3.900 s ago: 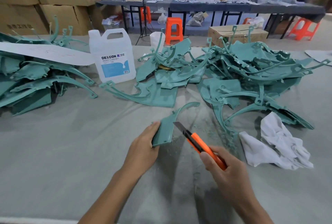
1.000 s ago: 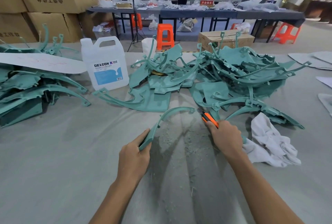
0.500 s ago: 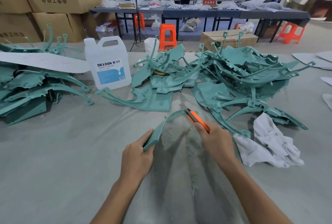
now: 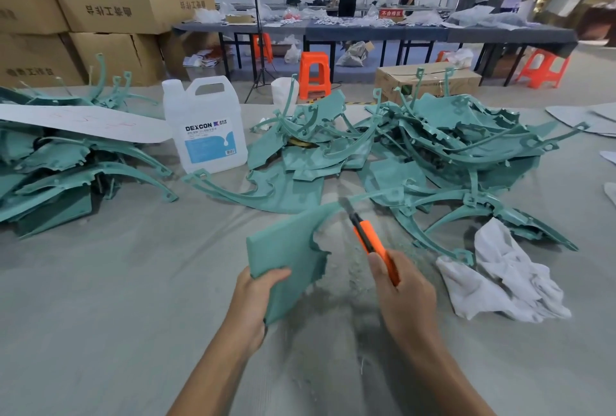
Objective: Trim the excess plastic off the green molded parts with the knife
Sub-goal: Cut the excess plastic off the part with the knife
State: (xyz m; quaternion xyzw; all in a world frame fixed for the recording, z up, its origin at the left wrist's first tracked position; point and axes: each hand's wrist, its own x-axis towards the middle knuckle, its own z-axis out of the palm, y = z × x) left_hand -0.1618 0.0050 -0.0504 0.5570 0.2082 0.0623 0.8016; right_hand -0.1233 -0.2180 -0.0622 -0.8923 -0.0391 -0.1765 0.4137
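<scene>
The left hand (image 4: 256,295) grips a green molded part (image 4: 286,249) by the near left corner of its flat panel. The thumb lies curled over the panel's face, and the other fingers are hidden behind it. The panel is tilted and raised off the table (image 4: 100,299), over the middle of the table toward its near edge. Its right edge is ragged, and from its top right corner a thin curved arm runs off toward the far right.

The right hand (image 4: 405,292) is clamped on the knife (image 4: 370,239), fingers wrapped tight round the lower end of the orange handle, with the back of the hand toward the camera. The handle slants up and to the left out of the fist. The dark blade is out, and its tip meets the part's top edge just where the panel narrows into the arm. Whether the blade bites in or only touches, I cannot tell.

Pale shavings (image 4: 353,269) lie scattered on the table between and beyond the two hands. A crumpled white rag (image 4: 506,279) lies just right of the right hand, against the nearest piece of the large heap of green parts (image 4: 450,148), which spreads across the middle and right of the table toward its far edge. A second heap (image 4: 66,175) lies at the left edge, with a long white sheet (image 4: 83,122) resting on top. Between the heaps stands a white jug (image 4: 206,128) labelled DEXCON, upright, with its cap on.
</scene>
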